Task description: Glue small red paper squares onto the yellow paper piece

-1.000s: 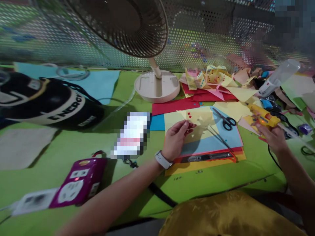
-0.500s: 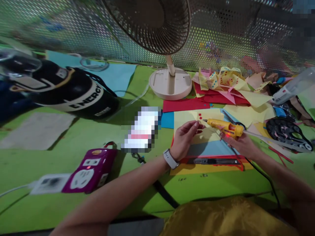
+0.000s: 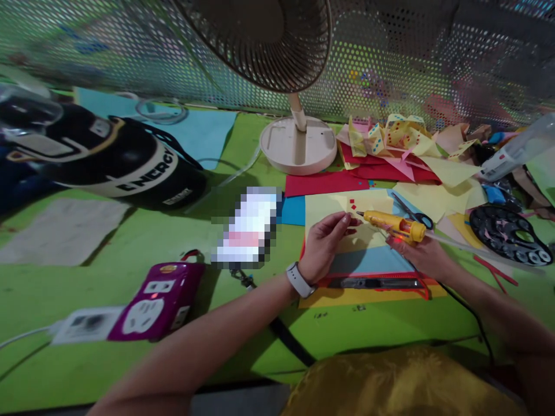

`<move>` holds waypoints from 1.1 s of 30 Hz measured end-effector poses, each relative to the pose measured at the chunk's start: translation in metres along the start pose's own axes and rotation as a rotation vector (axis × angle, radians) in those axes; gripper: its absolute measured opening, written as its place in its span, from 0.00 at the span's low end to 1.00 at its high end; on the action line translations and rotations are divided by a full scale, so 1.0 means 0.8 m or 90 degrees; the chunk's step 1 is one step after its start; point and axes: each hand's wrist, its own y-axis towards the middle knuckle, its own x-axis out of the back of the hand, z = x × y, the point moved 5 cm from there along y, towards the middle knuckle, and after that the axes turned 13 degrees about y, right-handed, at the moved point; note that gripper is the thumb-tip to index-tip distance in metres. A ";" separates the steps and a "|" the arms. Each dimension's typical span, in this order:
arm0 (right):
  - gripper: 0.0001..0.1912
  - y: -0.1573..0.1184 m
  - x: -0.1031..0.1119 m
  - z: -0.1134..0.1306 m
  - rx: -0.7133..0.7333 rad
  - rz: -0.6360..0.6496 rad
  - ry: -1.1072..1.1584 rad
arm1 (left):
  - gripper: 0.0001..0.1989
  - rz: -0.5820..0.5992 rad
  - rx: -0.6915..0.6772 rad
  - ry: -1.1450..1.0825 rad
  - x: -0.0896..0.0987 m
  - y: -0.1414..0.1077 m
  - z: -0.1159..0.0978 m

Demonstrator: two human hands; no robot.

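Glue gun (image 3: 392,224) is in the right hand (image 3: 422,254), over the right part of the paper stack (image 3: 368,260). That hand is wrapped around it so the tip points at the left hand (image 3: 325,237). The left thumb and finger are pinched together; anything between them is too small to tell. Scissors (image 3: 422,219) lie by the stack's far right corner and a cutter (image 3: 381,283) along its near edge, probably to be easy to grab. The fan (image 3: 269,49) stands near the table's (image 3: 381,332) far edge, perhaps to leave room.
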 end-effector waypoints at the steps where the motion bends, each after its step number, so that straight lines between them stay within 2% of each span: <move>1: 0.16 0.000 -0.001 0.001 0.004 0.001 0.006 | 0.13 0.000 -0.001 0.004 0.000 0.000 0.000; 5: 0.16 0.000 -0.004 0.004 0.016 0.001 0.021 | 0.13 0.001 -0.005 0.018 0.000 0.000 0.000; 10: 0.16 0.000 -0.001 -0.001 -0.017 -0.024 0.014 | 0.12 0.005 -0.009 0.026 0.001 0.001 0.000; 16: 0.16 0.000 -0.002 -0.004 0.010 0.005 0.005 | 0.13 0.000 -0.006 0.038 0.002 0.001 0.002; 25: 0.19 0.000 -0.003 -0.009 -0.007 -0.015 0.000 | 0.11 0.009 -0.010 0.037 0.002 0.001 0.002; 33: 0.15 0.000 -0.002 -0.009 0.011 -0.014 -0.010 | 0.12 0.007 -0.007 0.041 0.001 0.000 0.001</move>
